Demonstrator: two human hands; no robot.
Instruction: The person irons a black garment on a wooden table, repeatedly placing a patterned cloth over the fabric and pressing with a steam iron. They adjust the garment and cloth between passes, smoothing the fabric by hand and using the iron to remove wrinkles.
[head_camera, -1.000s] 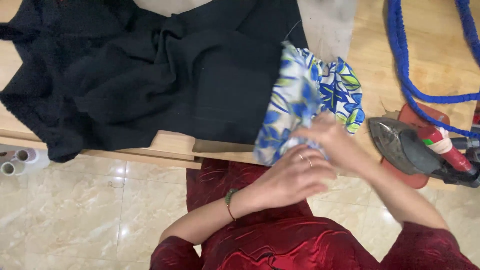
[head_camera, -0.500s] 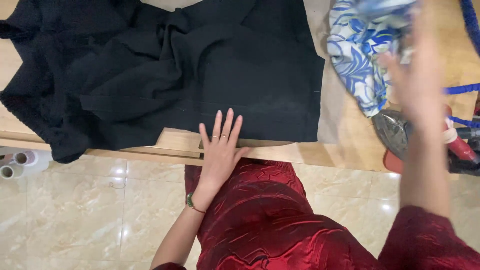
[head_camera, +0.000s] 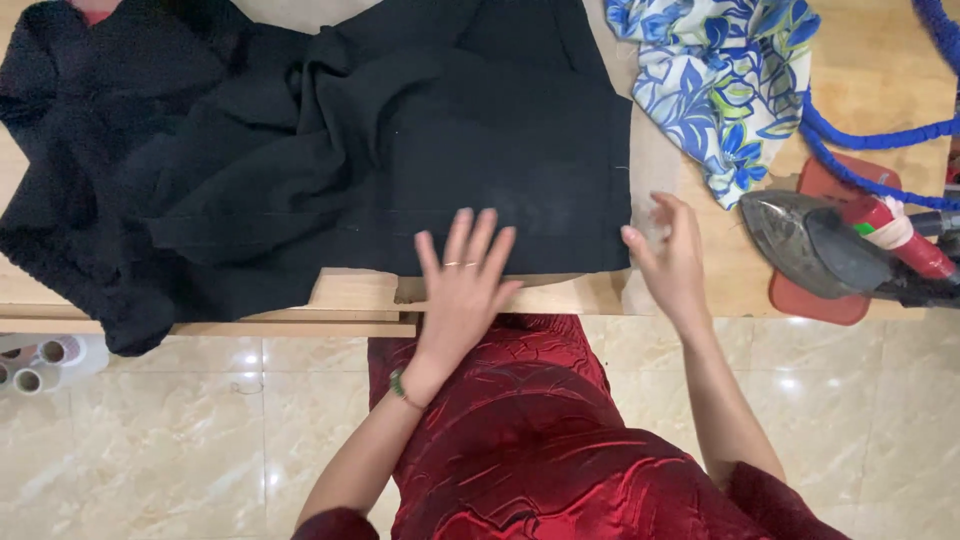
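The left hand (head_camera: 462, 290) is lying flat, fingers spread, on the near edge of the black garment (head_camera: 400, 150), grasping nothing. The right hand (head_camera: 668, 258), open and empty now, is hovering at the garment's right corner, having just dropped the blue floral cloth (head_camera: 725, 75) beyond it, beside the iron (head_camera: 810, 245).
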